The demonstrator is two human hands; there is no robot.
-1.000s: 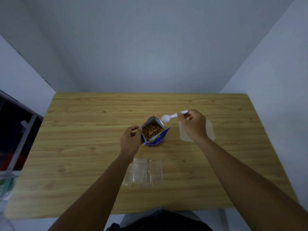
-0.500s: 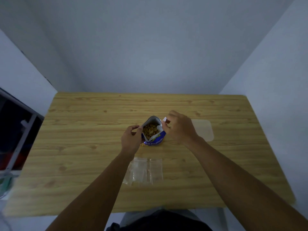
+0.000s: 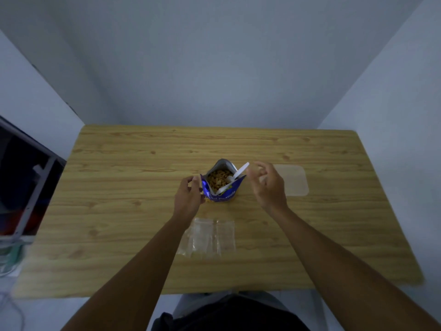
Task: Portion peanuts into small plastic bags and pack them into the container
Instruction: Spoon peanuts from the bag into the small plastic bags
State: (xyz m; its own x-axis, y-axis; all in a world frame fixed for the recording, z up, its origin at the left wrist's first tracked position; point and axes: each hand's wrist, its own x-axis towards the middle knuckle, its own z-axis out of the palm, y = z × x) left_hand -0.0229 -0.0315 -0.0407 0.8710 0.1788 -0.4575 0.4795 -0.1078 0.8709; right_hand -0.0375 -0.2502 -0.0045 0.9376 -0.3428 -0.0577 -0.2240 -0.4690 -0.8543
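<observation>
Left grip pinching peanut bag, spoon seemingly released

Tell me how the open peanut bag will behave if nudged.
The peanut bag stands upright on a narrow base, so it probably tips easily. Its soft foil walls likely buckle. The white spoon leaning inside may shift; the left hand steadies one side.

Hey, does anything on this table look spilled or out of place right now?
Nothing looks spilled. The white spoon stands propped in the open peanut bag, released by the right hand; the left hand steadies the bag.
</observation>
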